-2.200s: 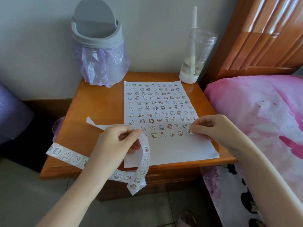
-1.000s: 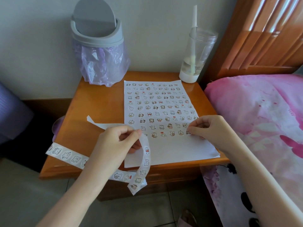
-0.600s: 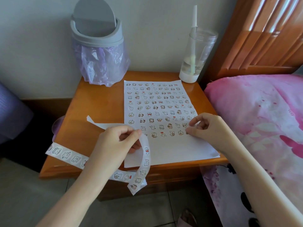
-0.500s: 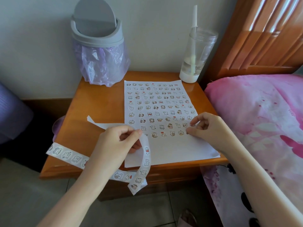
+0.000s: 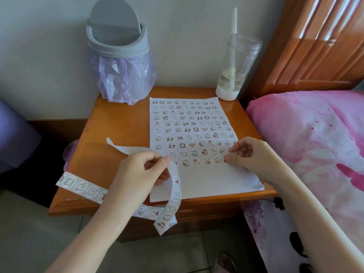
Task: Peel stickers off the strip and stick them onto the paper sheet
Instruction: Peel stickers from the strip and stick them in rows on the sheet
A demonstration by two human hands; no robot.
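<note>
The white paper sheet (image 5: 206,180) lies on the wooden nightstand (image 5: 118,134), with several rows of small cartoon stickers (image 5: 189,131) on its upper part. My left hand (image 5: 137,174) pinches the long sticker strip (image 5: 174,196) above the sheet's near left corner. The strip loops down past the nightstand's front edge, its peeled bare end lying on the wood to the left. My right hand (image 5: 250,156) rests on the sheet's right side. Its thumb presses flat at the right end of the lowest sticker row, the other fingers loosely curled; the sticker under it is hidden.
A grey swing-lid bin (image 5: 120,56) with a purple bag stands at the back left of the nightstand. A clear cup with a straw (image 5: 236,66) stands at the back right. A pink bed cover (image 5: 315,144) lies right of the nightstand.
My right hand has shifted slightly left and down along the lowest sticker row, its index finger lifting while the thumb stays on the sheet. My left hand and the strip have not moved.
</note>
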